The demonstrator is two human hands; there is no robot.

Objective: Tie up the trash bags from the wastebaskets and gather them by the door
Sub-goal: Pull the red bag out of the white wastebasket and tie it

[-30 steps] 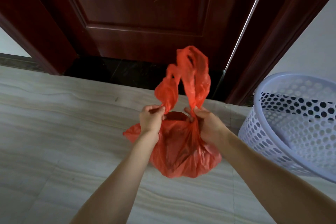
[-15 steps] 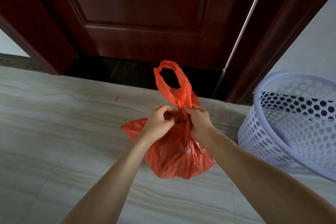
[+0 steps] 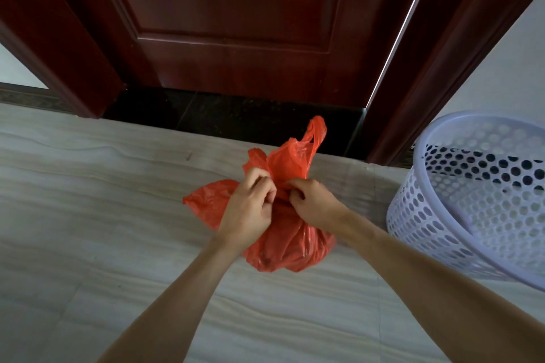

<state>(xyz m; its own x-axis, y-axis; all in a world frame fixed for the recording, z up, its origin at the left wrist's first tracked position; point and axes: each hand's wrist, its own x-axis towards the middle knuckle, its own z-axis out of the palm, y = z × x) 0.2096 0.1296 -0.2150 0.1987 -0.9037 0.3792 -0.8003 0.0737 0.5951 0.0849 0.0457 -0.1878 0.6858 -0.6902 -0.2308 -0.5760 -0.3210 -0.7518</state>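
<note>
Both hands meet at the neck of a red plastic trash bag [image 3: 283,244], in front of the person and above the floor. The left hand [image 3: 250,209] has its fingers curled in, pinching a fold of the bag's gathered top between thumb and fingertips. The right hand [image 3: 314,203] faces it from the other side, its fingers likewise curled and pinching the bunched plastic at the same spot, so the two sets of knuckles sit just beside each other with a narrow strip of red between them. Both forearms reach in from the bottom edge of the view.

Above the hands the bag's loose handles stand up in a crumpled tuft, one loop [image 3: 317,134] rising highest on the right. Below the hands the bag's body bulges round and full; a flap of it sticks out to the left past the left wrist. Whether the bag's bottom rests on the floor or hangs just clear of it cannot be told.

The floor [image 3: 118,200] is pale tile with grey wavy veining. To the right, near the bag but apart from it, stands a white perforated plastic wastebasket [image 3: 472,200], tilted toward the camera, its rim cut off by the right edge.

Beyond the bag runs a black threshold strip [image 3: 236,115], and behind it a dark red-brown wooden door [image 3: 236,23] with a carved panel, set in a matching frame [image 3: 442,68]. A thin bright line of light shows along the door's right edge.
</note>
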